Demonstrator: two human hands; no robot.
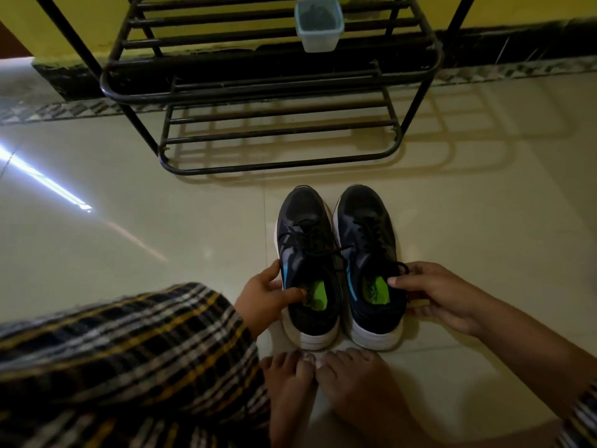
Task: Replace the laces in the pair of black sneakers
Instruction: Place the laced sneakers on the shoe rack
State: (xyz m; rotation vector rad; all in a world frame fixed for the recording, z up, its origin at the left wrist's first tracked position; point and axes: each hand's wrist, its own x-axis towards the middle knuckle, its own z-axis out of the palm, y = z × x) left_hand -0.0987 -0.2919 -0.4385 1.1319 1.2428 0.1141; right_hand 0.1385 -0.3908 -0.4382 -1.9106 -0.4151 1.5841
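Two bare feet sit nearest the camera on the pale tiled floor, toes touching the white heels of the sneakers, with a plaid-clad knee filling the lower left. Just beyond the toes the pair of black sneakers stands side by side, heels toward the person and toes pointing away. The left hand grasps the left sneaker at its collar, thumb on the outer side and a finger hooked over the rim into the opening, where a green insole shows. The right hand grips the right sneaker the same way from its outer side, thumb over the collar edge and fingers curled along the sole (both shoes rest on the floor). Black laces are threaded in both, loose ends trailing across the gap between them. Farther off stands a black metal shoe rack, and on an upper shelf a small translucent container, before a yellow wall.
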